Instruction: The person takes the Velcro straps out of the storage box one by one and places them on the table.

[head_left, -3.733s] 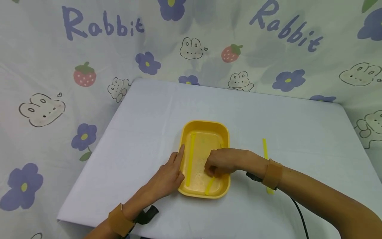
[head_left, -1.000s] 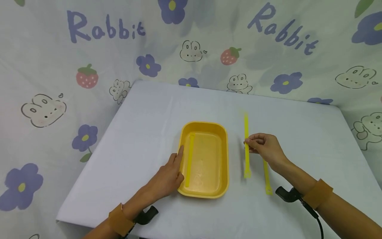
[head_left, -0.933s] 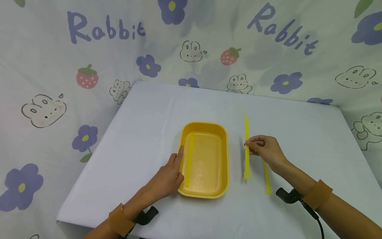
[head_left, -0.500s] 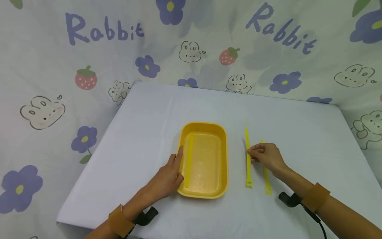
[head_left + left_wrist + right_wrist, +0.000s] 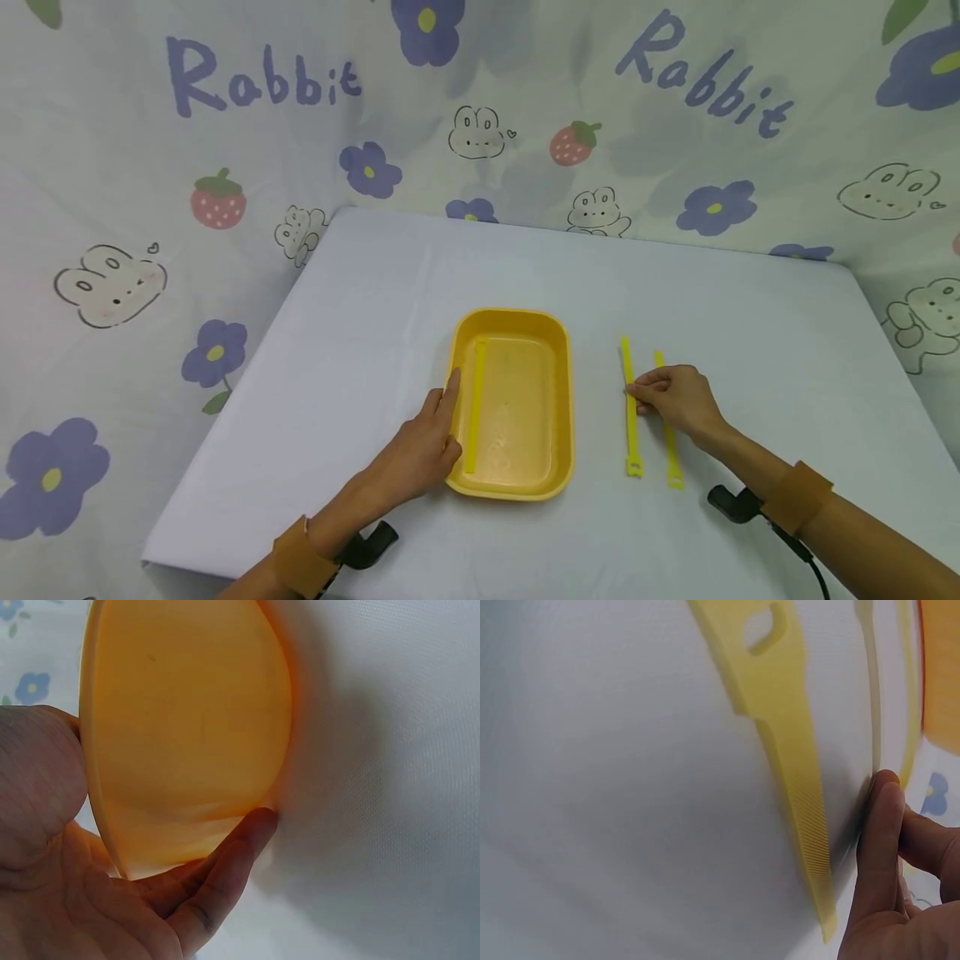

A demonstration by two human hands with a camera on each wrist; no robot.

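Observation:
My right hand (image 5: pixel 678 400) pinches a yellow cable tie (image 5: pixel 632 437) at its middle, close over the white tabletop. Its slotted head points toward me. Just to the right lies a second yellow cable tie (image 5: pixel 671 458), partly hidden under the hand; the right wrist view shows its slotted head and ridged strap (image 5: pixel 780 735) up close. A third yellow cable tie (image 5: pixel 476 404) lies lengthwise along the left side inside the yellow tray (image 5: pixel 510 492). At the tray's left wall, my left hand (image 5: pixel 420 446) holds on, thumb over the rim and fingers against the outer wall.
White cloth covers the table (image 5: pixel 405 283). Behind and to the left hangs a printed curtain (image 5: pixel 510 75) with rabbits, flowers and strawberries. A black cable (image 5: pixel 813 571) trails from the right wrist's camera over the near right side.
My right hand has lifted a cable tie out of the tray, carried it rightward, then lowered it beside the other tie on the table. The left hand has stayed at the tray.

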